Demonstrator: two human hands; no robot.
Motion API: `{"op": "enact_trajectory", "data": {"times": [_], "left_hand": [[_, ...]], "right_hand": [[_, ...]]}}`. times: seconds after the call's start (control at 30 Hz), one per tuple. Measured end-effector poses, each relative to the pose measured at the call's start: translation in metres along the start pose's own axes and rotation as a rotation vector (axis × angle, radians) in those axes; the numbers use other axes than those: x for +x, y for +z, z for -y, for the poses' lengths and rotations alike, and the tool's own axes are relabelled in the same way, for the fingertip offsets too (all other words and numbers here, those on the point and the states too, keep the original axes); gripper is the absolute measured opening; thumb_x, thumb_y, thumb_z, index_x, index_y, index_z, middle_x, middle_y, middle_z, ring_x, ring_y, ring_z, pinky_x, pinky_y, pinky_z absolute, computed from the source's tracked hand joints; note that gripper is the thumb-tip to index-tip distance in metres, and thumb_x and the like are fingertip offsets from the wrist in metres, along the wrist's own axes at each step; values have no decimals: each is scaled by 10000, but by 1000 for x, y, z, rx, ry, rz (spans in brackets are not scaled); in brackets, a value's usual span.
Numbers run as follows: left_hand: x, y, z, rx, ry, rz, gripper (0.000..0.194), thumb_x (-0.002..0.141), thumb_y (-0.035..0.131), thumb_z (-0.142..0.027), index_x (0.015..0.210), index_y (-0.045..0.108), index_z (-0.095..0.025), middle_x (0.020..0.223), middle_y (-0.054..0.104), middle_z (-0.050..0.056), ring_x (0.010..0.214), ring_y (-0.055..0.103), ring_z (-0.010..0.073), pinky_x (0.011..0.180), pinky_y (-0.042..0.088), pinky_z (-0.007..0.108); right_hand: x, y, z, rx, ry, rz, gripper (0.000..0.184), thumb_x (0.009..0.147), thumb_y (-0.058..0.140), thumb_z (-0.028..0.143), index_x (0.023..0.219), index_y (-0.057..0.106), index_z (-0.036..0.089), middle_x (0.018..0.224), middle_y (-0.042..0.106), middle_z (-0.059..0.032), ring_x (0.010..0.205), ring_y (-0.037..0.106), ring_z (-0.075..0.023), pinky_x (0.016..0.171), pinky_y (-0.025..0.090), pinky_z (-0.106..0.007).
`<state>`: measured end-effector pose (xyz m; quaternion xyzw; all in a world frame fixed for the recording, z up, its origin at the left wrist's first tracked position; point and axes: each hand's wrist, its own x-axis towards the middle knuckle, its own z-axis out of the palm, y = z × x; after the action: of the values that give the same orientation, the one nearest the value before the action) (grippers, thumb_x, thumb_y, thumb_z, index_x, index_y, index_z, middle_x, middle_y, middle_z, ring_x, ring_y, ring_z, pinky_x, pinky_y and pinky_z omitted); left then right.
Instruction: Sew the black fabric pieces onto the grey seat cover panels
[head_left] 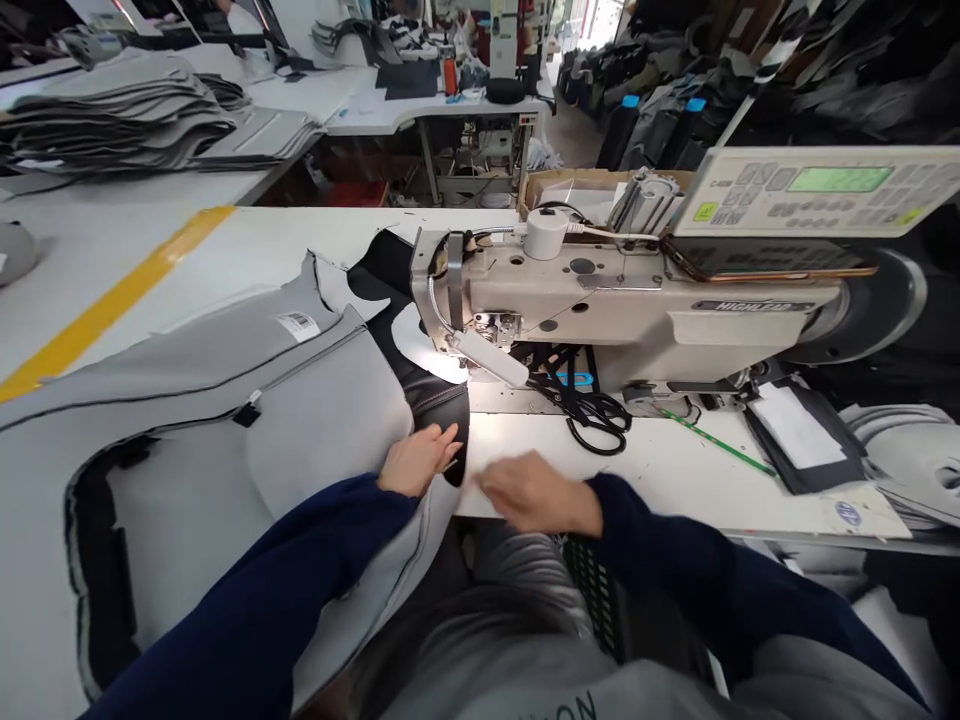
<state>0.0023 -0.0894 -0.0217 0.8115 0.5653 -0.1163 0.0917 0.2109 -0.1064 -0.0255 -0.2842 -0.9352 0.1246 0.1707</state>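
A large grey and black fabric cover (225,420) lies spread over the white table in front of an industrial sewing machine (630,300). My left hand (416,460) rests on the cover's near black edge, fingers together and pointing toward the machine, gripping nothing that I can see. My right hand (536,492) is smeared by motion just right of that edge, low over the bare table (675,470); its fingers cannot be made out. Both arms wear dark blue sleeves.
Black scissors (596,415) lie by the machine base, with a green pencil (716,447) and a black-framed card (795,430) further right. The control panel (817,190) sits above the machine. Stacked grey panels (120,110) lie at the far left. A yellow stripe (112,300) crosses the table.
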Motion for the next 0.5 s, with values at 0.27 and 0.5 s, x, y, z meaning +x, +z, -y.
{"op": "enact_trajectory", "data": {"times": [0.27,0.5], "left_hand": [[15,4,46,-64,-98,-335,370,893,442,-224,1252,485,-144,1221,522,141,981,594,234,760,513,323],[54,-26,58,62,-102,-179,398,963,303,-307,883,654,-137,900,620,108,811,622,217,707,490,323]], "right_hand": [[96,46,-45,-431,52,-46,300,921,361,97,1121,569,14,1106,578,-241,1058,545,-292,905,441,-457],[82,61,-41,-449,-34,-76,265,892,406,70,1026,623,-6,1112,589,-271,1086,551,-307,902,454,-471]]}}
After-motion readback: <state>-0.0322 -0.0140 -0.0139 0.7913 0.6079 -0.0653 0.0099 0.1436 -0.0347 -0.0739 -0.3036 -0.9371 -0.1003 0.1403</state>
